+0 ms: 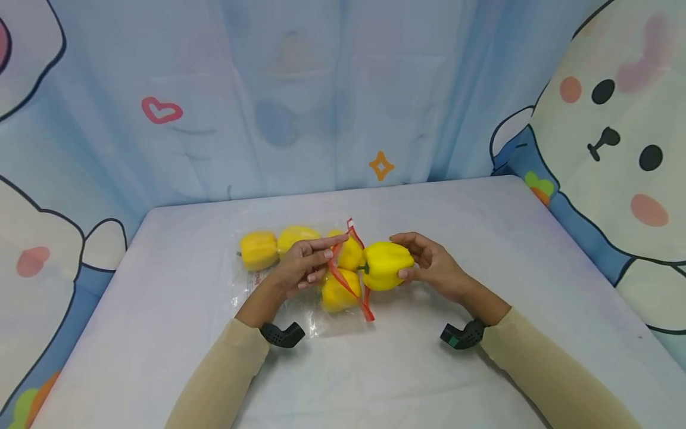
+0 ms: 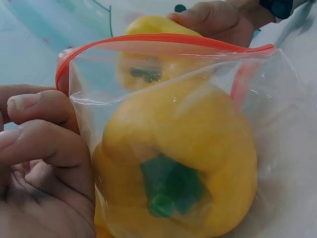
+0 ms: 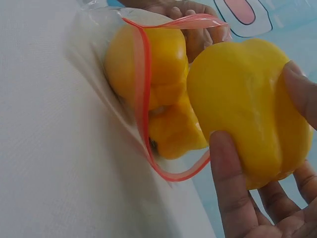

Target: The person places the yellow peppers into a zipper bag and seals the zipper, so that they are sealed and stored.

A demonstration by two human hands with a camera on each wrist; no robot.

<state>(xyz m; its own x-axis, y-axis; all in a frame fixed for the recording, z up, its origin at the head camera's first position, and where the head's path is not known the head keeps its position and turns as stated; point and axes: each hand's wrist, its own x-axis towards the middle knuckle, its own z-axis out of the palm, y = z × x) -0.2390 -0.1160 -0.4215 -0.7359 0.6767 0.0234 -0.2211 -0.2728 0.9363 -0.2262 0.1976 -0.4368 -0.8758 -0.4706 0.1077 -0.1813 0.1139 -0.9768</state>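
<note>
A yellow bell pepper (image 1: 387,266) with a green stem is in my right hand (image 1: 436,268), gripped between thumb and fingers. In the right wrist view this pepper (image 3: 247,109) is at the open mouth of a clear zip bag (image 1: 321,325) with a red seal strip (image 3: 143,84). My left hand (image 1: 300,265) holds the bag near its mouth, fingers curled by the rim in the left wrist view. Several yellow bell peppers lie inside the bag, one (image 1: 340,292) close to the opening and another (image 1: 258,250) at the far left end.
A white-covered table (image 1: 455,381) lies under the bag. Behind it hangs a light blue curtain (image 1: 321,119) with cartoon prints. A black wrist device (image 1: 282,335) is on the left wrist, and another (image 1: 463,335) on the right.
</note>
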